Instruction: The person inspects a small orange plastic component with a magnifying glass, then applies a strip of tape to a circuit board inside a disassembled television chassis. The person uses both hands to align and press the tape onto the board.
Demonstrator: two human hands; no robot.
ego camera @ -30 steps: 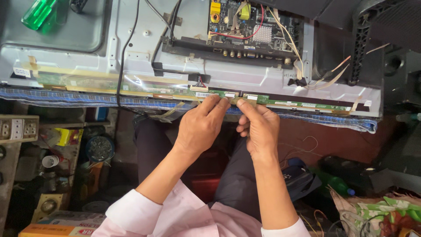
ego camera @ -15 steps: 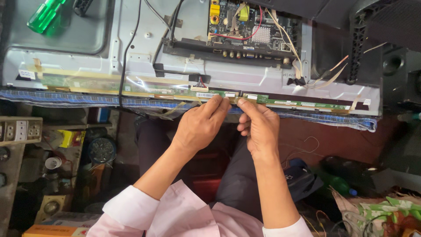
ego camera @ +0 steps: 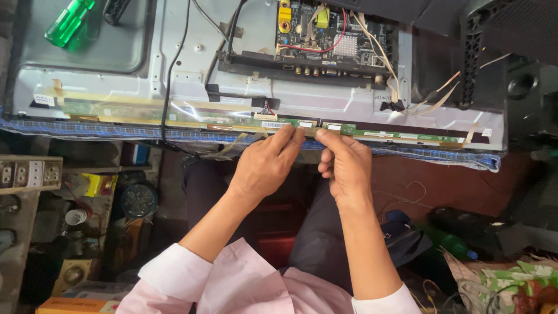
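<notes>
A long, narrow green circuit strip (ego camera: pixel 349 131) runs left to right along the near edge of the grey sheet-metal back of a flat screen panel (ego camera: pixel 186 75), just beyond both sets of fingertips. The left hand (ego camera: pixel 264 166) pinches the strip with curled fingers; the right hand (ego camera: pixel 346 166), touching it alongside, pinches the strip's adjoining end. Matte, rigid board; glossy tape beside it.

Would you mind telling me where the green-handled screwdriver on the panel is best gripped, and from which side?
Probably by the green handle of the screwdriver, from above: it lies flat and tilted on the grey panel, thick and free all round. Its shaft is out of view at the top edge.
</notes>
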